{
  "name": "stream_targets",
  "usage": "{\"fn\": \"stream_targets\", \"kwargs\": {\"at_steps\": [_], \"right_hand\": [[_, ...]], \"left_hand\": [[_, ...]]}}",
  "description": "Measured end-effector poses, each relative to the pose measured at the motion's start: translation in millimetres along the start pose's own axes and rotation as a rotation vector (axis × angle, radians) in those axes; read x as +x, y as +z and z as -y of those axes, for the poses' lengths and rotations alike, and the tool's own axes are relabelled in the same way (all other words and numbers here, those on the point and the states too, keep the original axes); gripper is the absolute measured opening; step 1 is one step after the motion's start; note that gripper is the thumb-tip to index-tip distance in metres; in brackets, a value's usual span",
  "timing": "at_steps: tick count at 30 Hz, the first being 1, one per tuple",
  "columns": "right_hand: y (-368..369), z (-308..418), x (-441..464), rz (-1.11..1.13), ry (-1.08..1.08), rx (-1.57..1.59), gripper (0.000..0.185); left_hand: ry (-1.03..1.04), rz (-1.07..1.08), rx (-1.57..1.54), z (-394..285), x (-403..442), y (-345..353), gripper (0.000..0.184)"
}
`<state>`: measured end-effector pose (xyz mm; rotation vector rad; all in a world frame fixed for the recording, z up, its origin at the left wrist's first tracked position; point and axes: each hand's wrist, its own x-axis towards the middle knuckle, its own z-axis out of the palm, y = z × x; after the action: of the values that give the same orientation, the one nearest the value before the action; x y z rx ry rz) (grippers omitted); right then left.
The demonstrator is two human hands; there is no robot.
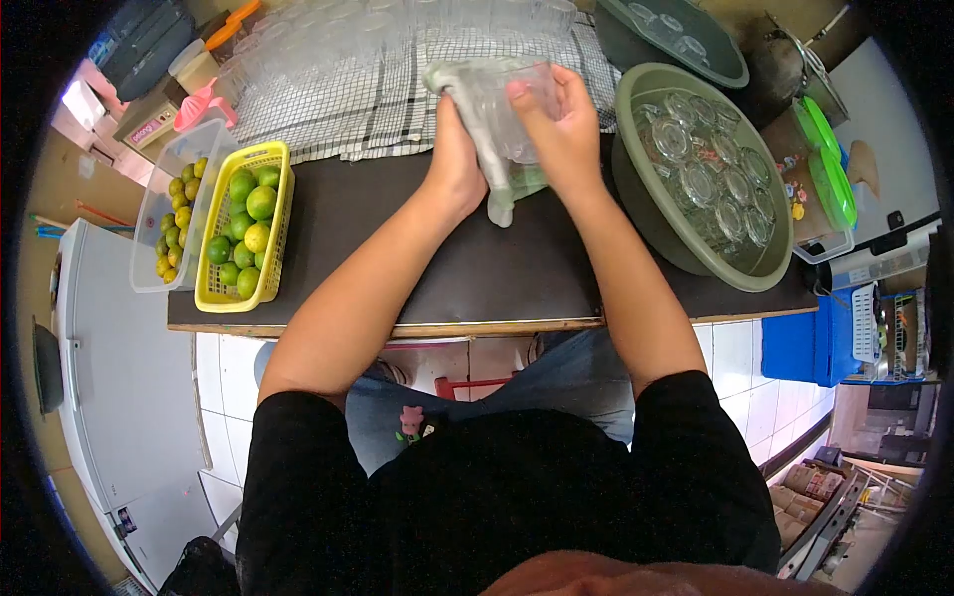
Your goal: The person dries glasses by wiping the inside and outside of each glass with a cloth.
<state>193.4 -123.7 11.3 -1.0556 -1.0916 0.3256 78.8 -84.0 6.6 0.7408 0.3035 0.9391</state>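
Above the dark tabletop, a clear glass [522, 99] is held between my two hands. My right hand [564, 124] wraps round its right side, thumb on the near wall. On the left, my left hand [457, 164] grips a pale green and white cloth [489, 149] that lies against the glass and hangs down below it. The cloth covers part of the glass. A green basin [785, 238] holding several wet-looking glasses [699, 183] stands just right of my right hand. Behind my hands, several clear glasses [373, 35] stand on a checkered cloth [343, 124].
A yellow basket [237, 301] of green citrus and a clear container [147, 268] of smaller citrus stand at the left. Another dark green tub [730, 70] with glasses is at the back right. Green-lidded containers [833, 184] and a blue bin [803, 338] are further right.
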Motion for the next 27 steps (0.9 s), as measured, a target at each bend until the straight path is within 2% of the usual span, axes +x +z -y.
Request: {"fn": "stream_targets", "kwargs": {"at_steps": [2, 4, 6, 7, 8, 9, 10, 11, 13, 14, 15, 16, 17, 18, 19, 21, 23, 25, 26, 27], "right_hand": [[-17, 10, 5, 0.023, 0.284, 0.175, 0.066], [-19, 10, 6, 0.019, 0.3, 0.243, 0.071], [-14, 8, 0, -0.11, -0.064, -0.536, 0.078], [-8, 0, 0, -0.148, -0.329, -0.73, 0.081], [-8, -5, -3, -0.146, -0.331, -0.73, 0.081], [-5, 2, -9, -0.105, -0.217, -0.618, 0.082], [-3, 7, -13, -0.063, -0.105, -0.505, 0.083], [-2, 9, -15, -0.059, -0.107, -0.504, 0.083], [-1, 9, -17, 0.03, -0.086, -0.558, 0.083], [1, 7, -18, 0.032, -0.085, -0.558, 0.083], [3, 5, -18, 0.037, -0.173, -0.615, 0.086], [4, 3, -19, 0.042, -0.263, -0.671, 0.09], [5, 2, -19, 0.041, -0.264, -0.668, 0.09], [5, 1, -19, 0.041, -0.304, -0.675, 0.091], [6, 1, -20, 0.041, -0.344, -0.681, 0.091], [4, 10, -20, 0.061, -0.352, -0.694, 0.092], [-1, 15, -19, 0.077, -0.363, -0.705, 0.093], [-6, 15, -17, 0.158, -0.389, -0.586, 0.095], [-8, 17, -17, 0.155, -0.39, -0.585, 0.095], [-10, 20, -18, 0.22, -0.426, -0.58, 0.096]], "left_hand": [[-0.115, 0.016, -0.13, -12, 1, -3, 0.07], [-0.202, 0.06, -0.253, -14, 4, -10, 0.072], [-0.096, 0.033, -0.116, -6, 4, -8, 0.07], [0.0, 0.051, 0.022, 4, 0, -8, 0.065], [0.038, 0.022, 0.179, 12, 3, -17, 0.06], [0.076, -0.007, 0.336, 14, 4, -18, 0.056], [0.1, -0.046, 0.362, 15, 2, -19, 0.052], [0.103, -0.049, 0.36, 17, 3, -19, 0.052], [0.301, -0.207, 0.463, 23, 8, -21, 0.051], [0.269, -0.207, 0.47, 22, 8, -27, 0.049], [0.268, -0.211, 0.471, 20, 11, -32, 0.049], [0.201, -0.141, 0.317, 17, 16, -37, 0.048], [0.135, -0.07, 0.163, 15, 19, -40, 0.046], [0.05, -0.087, 0.075, 8, 18, -34, 0.041], [0.05, -0.088, 0.076, 1, 17, -30, 0.041], [-0.129, 0.013, -0.011, -14, 14, -25, 0.043], [-0.168, 0.002, -0.008, -24, 15, -22, 0.04], [-0.296, 0.037, -0.069, -31, 19, -26, 0.038], [-0.404, -0.043, -0.051, -36, 22, -29, 0.041], [-0.406, -0.041, -0.048, -34, 22, -30, 0.041]]}}
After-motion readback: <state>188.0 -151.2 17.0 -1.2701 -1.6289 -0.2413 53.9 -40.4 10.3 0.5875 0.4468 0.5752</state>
